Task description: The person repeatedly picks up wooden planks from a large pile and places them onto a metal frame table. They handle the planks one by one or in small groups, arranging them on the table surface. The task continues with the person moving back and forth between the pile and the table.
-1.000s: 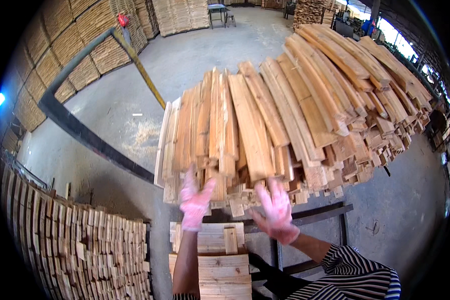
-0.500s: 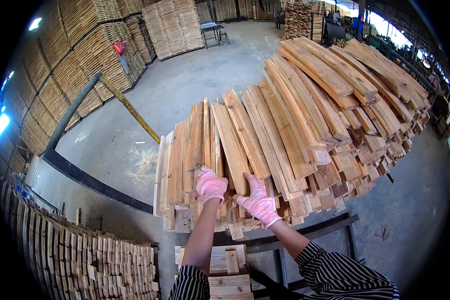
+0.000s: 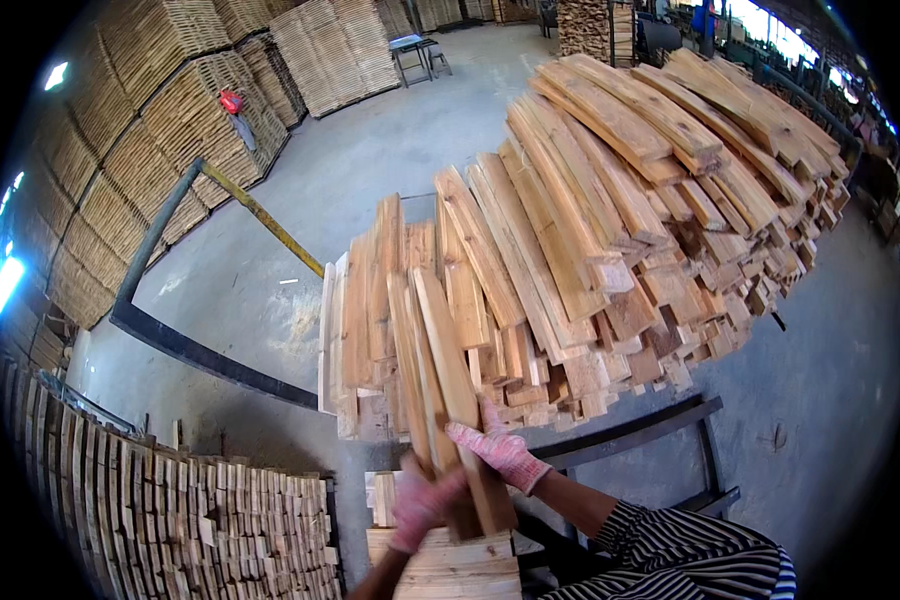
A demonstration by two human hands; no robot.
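Both my hands wear pink-and-white knit gloves. Between them are a few wooden planks [image 3: 443, 355], side by side, drawn partly off the pile with their near ends toward me. My left hand [image 3: 425, 505] is blurred by motion but closes round the planks' left side near those ends. On the right side, my right hand [image 3: 500, 455] grips the outer plank, its thumb lying over the top face. The big pile of planks [image 3: 560, 260] fans out beyond and to the right. Beneath the near ends lies a lower stack of boards [image 3: 460, 570].
At lower left stands a dense stack of short wood pieces [image 3: 210, 530]. A metal frame with a yellow bar [image 3: 260, 220] rises left of the pile; dark metal rails [image 3: 640, 430] run below right. Tall pallet-like stacks [image 3: 160, 130] and a small table [image 3: 410, 50] stand farther back.
The planks have slid toward me off the pile, with both hands now on them. My left hand has moved down and nearer; my right hand has also come lower.
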